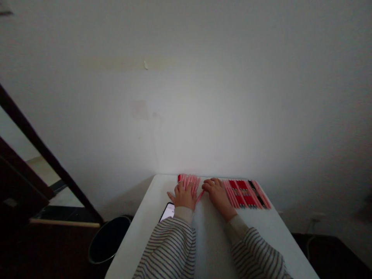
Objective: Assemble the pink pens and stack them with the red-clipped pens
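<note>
My left hand (pixel 185 196) lies with fingers spread over a loose bunch of slim pink pens (pixel 189 179) near the table's far edge. A red end shows at the bunch's left side. My right hand (pixel 217 195) is bent, its fingertips closed at the upper end of a single slanting pink pen (pixel 200 196) between the two hands. To its right lies a neat side-by-side row of pens (pixel 245 193), pink with red and black parts. A phone (pixel 167 212) with a lit screen is partly covered by my left wrist and sleeve.
The white table (pixel 212 248) stands against a pale wall (pixel 203 97). On the floor at the left is a dark bucket (pixel 109 239). A dark slanting frame (pixel 49 151) runs along the left side. A cable (pixel 310 236) hangs at the lower right.
</note>
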Demonstrator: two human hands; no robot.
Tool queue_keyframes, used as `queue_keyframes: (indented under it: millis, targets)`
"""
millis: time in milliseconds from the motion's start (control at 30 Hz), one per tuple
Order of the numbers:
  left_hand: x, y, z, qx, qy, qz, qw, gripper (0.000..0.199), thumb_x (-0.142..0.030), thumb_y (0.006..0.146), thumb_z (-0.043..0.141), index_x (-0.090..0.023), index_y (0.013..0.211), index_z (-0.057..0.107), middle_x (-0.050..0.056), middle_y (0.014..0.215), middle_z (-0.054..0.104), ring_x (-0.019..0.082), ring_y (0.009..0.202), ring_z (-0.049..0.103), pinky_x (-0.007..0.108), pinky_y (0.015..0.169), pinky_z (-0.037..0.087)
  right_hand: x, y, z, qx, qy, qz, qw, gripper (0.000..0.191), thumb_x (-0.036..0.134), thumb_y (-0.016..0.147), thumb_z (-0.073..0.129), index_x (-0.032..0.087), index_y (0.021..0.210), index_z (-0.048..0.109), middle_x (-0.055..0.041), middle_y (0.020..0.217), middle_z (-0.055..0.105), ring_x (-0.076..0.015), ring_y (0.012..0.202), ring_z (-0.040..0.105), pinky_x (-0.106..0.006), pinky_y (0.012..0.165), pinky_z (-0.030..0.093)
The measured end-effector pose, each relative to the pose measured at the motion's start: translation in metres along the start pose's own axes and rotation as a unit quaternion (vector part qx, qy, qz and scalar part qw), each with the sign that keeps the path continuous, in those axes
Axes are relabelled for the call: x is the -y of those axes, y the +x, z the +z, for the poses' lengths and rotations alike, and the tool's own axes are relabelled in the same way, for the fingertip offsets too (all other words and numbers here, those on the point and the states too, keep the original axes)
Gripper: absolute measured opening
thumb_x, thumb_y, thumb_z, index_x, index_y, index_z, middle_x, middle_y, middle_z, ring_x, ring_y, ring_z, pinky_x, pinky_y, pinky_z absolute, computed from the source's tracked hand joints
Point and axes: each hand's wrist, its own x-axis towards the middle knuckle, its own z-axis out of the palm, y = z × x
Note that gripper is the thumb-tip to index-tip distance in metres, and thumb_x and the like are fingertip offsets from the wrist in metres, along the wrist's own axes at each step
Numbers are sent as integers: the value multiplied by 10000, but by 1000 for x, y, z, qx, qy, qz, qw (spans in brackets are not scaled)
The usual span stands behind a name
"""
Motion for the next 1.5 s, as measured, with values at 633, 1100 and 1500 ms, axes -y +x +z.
queue_keyframes:
  millis: [633,1100,1500]
  targets:
    - [-57,-11,31,-27,-78,150,985,203,-388,763,611,-396,951,689,-4,1358,501,306,1314,318,698,1060,57,-47,-61,-30,-100,-123,140,977,199,199,859,522,267,1012,630,-29,1033,633,-232,1085,427,-400,978,263]
    - [-62,-14,44,-51,-115,159,979,129,-412,797,581,-339,824,684,-49,1280,569,265,1317,324,683,1073,60,-50,-77,-25,-126,-140,128,974,217,214,818,596,268,1018,661,-38,1028,641,-236,1078,445,-427,1009,265]
    - [-59,-13,45,-68,-114,146,980,205,-336,858,471,-367,871,673,-88,1209,623,267,1297,321,681,1070,-20,-36,-77,-29,-148,-120,148,971,160,222,810,613,304,922,693,-9,998,670,-246,1086,440,-525,1080,116]
